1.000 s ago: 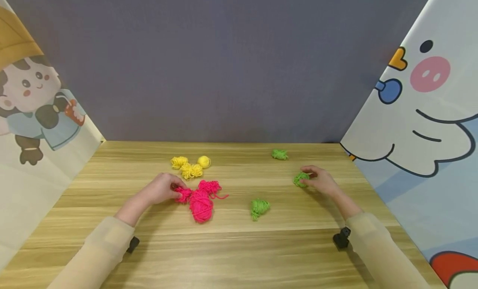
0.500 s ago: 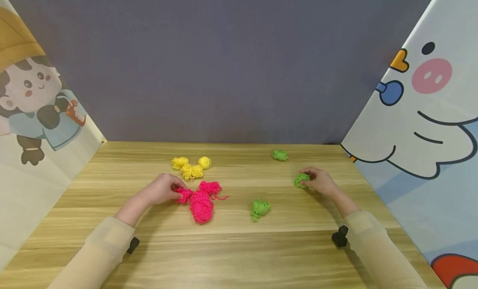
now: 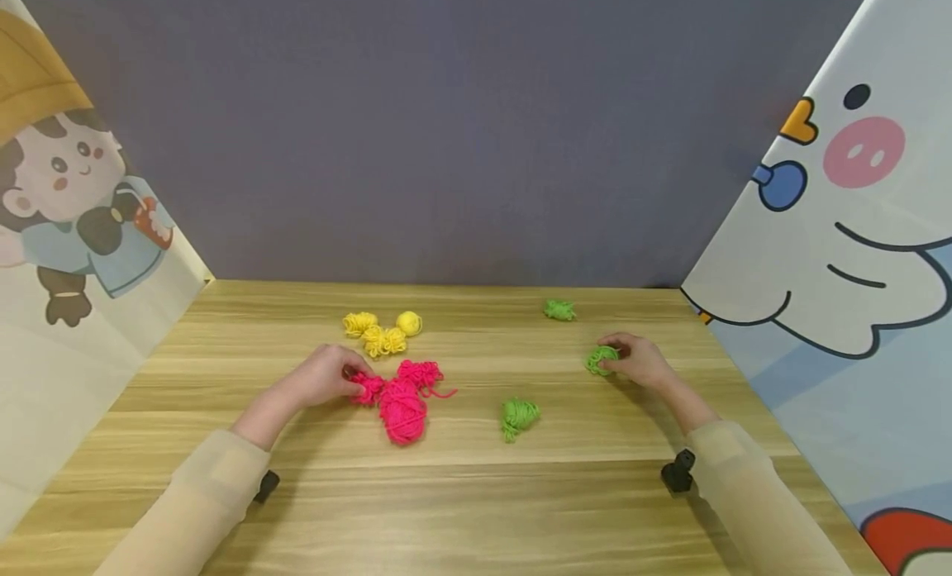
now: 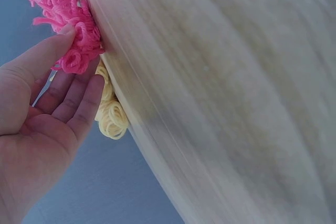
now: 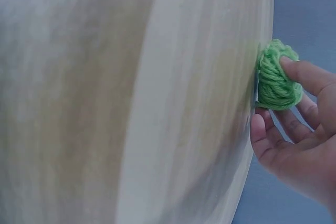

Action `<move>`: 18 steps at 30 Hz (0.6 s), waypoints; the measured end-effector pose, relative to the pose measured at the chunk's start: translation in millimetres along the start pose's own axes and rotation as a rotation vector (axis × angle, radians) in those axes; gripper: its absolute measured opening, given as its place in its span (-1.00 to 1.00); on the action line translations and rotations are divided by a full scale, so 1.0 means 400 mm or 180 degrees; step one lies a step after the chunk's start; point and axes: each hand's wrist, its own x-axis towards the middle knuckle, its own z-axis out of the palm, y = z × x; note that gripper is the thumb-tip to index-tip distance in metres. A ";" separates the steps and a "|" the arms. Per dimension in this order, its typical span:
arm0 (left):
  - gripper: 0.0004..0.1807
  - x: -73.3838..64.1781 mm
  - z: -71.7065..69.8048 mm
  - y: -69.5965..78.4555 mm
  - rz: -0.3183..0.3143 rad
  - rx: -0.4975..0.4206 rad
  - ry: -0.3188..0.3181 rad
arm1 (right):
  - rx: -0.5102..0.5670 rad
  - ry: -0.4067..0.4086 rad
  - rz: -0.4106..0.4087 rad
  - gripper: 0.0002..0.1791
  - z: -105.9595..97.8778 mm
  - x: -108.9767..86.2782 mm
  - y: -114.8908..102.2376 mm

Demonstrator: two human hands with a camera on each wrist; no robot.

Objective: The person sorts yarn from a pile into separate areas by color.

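Observation:
My left hand (image 3: 325, 376) pinches a small pink yarn bundle (image 4: 79, 51) between thumb and fingers, low at the tabletop. That bundle lies against a larger pink yarn ball (image 3: 403, 412), with another pink bundle (image 3: 419, 373) and its loose strand just behind. On the right side, my right hand (image 3: 637, 361) grips a green yarn ball (image 5: 278, 77), thumb on one face and fingers behind it. The right wrist view shows this ball close against the table surface. Part of each held piece is hidden by the fingers.
Yellow yarn bundles (image 3: 383, 341) and a round yellow ball (image 3: 409, 323) lie behind the pink group. One green bundle (image 3: 520, 417) rests near the middle, another green bundle (image 3: 559, 310) toward the back. A grey panel (image 3: 446, 146) stands along the table's (image 3: 476, 518) far edge.
The right hand has shifted very slightly with its grip still on the green yarn ball. The left hand and the pink yarn keep their places; the whole view drifts slightly.

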 end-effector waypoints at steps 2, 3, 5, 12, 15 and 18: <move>-0.80 0.000 -0.001 0.001 -0.0014 0.0001 0.0003 | 0.0022 0.0002 -0.0032 -0.53 -0.003 -0.004 -0.007; -0.80 -0.001 -0.001 0.001 -0.0019 0.0001 0.0002 | 0.0044 -0.0003 -0.0029 -0.53 -0.004 -0.005 -0.011; -0.80 -0.001 -0.002 0.002 -0.0017 -0.0001 0.0006 | 0.0044 0.0000 -0.0031 -0.51 -0.007 -0.009 -0.018; -0.81 0.002 -0.002 0.004 -0.0009 -0.0001 -0.0009 | 0.0050 -0.0095 0.0048 -0.51 -0.022 -0.022 -0.037; -0.81 0.002 -0.002 0.005 -0.0037 -0.0018 -0.0024 | 0.0056 -0.0102 0.0053 -0.50 -0.030 -0.032 -0.048; -0.81 0.002 0.001 0.005 -0.0073 -0.0020 -0.0022 | 0.0084 -0.0094 0.0026 -0.49 -0.036 -0.041 -0.057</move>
